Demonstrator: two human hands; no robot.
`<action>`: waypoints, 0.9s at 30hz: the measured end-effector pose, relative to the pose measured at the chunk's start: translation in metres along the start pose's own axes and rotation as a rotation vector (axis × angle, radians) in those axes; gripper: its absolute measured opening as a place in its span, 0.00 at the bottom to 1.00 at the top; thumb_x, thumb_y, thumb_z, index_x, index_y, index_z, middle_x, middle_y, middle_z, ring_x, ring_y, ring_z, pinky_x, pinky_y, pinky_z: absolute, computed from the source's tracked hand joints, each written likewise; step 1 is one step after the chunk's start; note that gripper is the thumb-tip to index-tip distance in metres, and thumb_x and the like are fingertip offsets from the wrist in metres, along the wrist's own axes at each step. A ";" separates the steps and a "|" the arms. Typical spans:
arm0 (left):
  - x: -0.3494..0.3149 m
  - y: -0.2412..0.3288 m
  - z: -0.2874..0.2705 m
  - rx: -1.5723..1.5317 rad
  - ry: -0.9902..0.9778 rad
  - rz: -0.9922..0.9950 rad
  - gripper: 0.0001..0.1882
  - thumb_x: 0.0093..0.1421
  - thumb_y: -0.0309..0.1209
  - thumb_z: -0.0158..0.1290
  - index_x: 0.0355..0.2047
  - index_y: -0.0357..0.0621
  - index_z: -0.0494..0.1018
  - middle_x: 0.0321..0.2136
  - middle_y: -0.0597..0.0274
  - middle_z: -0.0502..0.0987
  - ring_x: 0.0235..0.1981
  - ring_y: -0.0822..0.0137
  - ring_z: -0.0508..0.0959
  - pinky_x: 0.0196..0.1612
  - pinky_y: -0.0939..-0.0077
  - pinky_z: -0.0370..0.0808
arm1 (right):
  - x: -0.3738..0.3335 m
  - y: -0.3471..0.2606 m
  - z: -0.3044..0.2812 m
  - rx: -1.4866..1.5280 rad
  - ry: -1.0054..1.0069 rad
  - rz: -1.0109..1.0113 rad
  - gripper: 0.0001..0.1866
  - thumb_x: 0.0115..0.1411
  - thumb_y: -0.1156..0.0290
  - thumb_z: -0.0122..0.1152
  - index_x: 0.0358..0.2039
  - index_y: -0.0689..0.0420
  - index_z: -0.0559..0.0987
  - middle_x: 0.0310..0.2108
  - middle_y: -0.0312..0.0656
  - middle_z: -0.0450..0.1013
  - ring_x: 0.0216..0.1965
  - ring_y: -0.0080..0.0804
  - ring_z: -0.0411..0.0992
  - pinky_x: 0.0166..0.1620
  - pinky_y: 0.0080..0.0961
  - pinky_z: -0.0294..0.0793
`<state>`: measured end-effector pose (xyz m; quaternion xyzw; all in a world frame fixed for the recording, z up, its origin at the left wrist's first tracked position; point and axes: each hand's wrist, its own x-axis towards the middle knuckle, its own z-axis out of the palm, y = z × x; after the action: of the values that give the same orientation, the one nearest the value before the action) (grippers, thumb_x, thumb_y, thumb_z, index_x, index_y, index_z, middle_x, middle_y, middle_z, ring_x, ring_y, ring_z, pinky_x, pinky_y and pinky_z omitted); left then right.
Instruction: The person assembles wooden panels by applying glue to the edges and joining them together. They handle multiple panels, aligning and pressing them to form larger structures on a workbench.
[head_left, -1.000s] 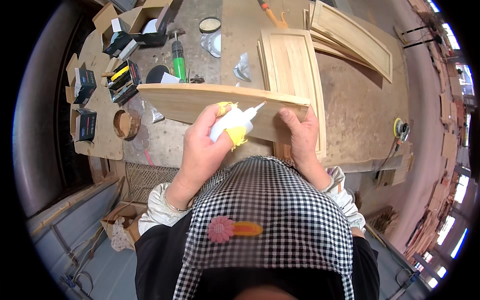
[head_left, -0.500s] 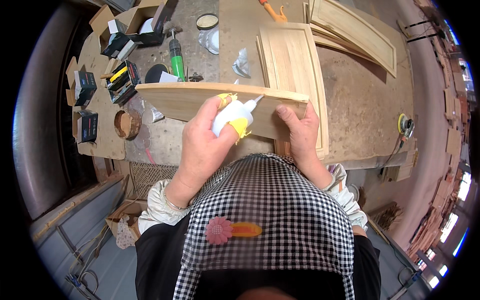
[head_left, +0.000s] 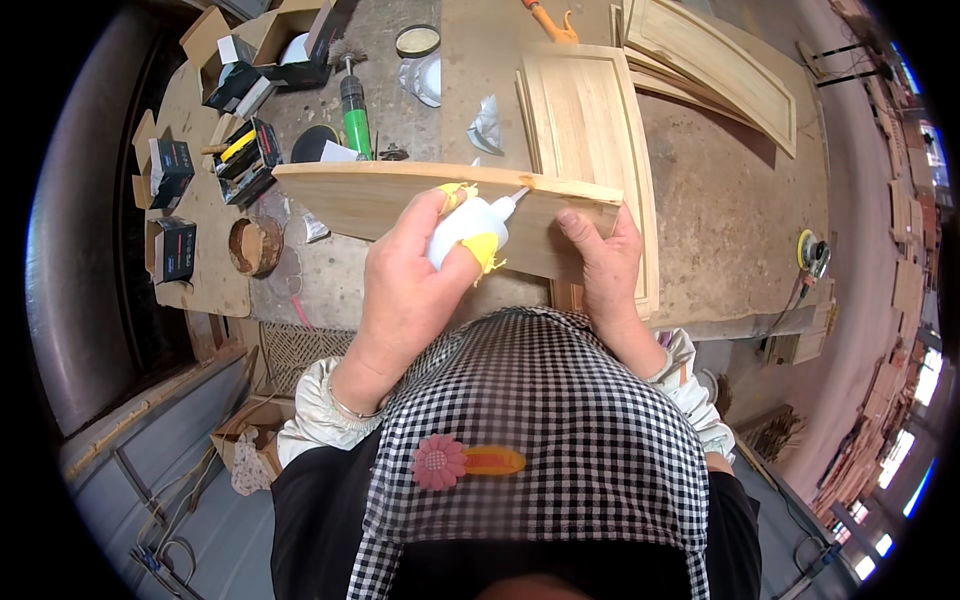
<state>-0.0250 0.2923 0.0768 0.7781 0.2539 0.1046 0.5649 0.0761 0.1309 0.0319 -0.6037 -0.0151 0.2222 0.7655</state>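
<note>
A pale wooden panel (head_left: 350, 208) stands on its edge across the front of the workbench, its narrow edge facing up. My left hand (head_left: 408, 270) is closed round a white squeeze bottle (head_left: 462, 228) with a thin nozzle, whose tip touches or nearly touches the panel's top edge. Yellow wraps (head_left: 482, 250) cover the thumb and a finger of this hand. My right hand (head_left: 608, 262) grips the panel's right end, thumb on the near face and fingers behind it. A darker spot shows on the edge beside the nozzle tip.
Behind the panel lie stacked wooden panels (head_left: 585, 120), with more panels (head_left: 720, 70) at the far right. A green tool with a wire brush (head_left: 354, 120), opened boxes (head_left: 170, 165) and a wooden bowl (head_left: 256, 247) stand on the left. A sander (head_left: 813, 255) sits at the right edge.
Almost nothing has moved. The panel's right end, the bottle and both hands have shifted very slightly to the right in the picture; both grips are the same.
</note>
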 end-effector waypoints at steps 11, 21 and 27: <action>0.002 -0.003 -0.009 -0.012 0.021 -0.043 0.20 0.57 0.24 0.51 0.50 0.31 0.70 0.38 0.58 0.79 0.38 0.74 0.77 0.40 0.80 0.75 | 0.000 0.000 0.000 0.026 0.021 0.015 0.21 0.57 0.75 0.66 0.50 0.64 0.73 0.44 0.41 0.76 0.43 0.25 0.73 0.48 0.23 0.74; 0.001 -0.035 -0.028 -0.222 0.115 -0.070 0.24 0.58 0.23 0.51 0.55 0.32 0.66 0.42 0.59 0.78 0.40 0.75 0.77 0.42 0.81 0.73 | 0.003 0.006 -0.004 -0.089 0.069 0.006 0.18 0.58 0.73 0.64 0.49 0.62 0.74 0.40 0.37 0.75 0.38 0.22 0.72 0.43 0.20 0.73; 0.016 -0.102 -0.120 -0.493 0.648 0.003 0.20 0.60 0.22 0.51 0.54 0.35 0.66 0.42 0.63 0.76 0.42 0.74 0.76 0.46 0.78 0.72 | 0.004 0.008 -0.018 -0.227 0.067 -0.006 0.16 0.62 0.71 0.60 0.48 0.61 0.73 0.38 0.36 0.74 0.36 0.21 0.72 0.40 0.20 0.73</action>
<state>-0.0938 0.4235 0.0202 0.5465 0.3849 0.4029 0.6252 0.0823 0.1175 0.0190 -0.6936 -0.0161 0.1963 0.6929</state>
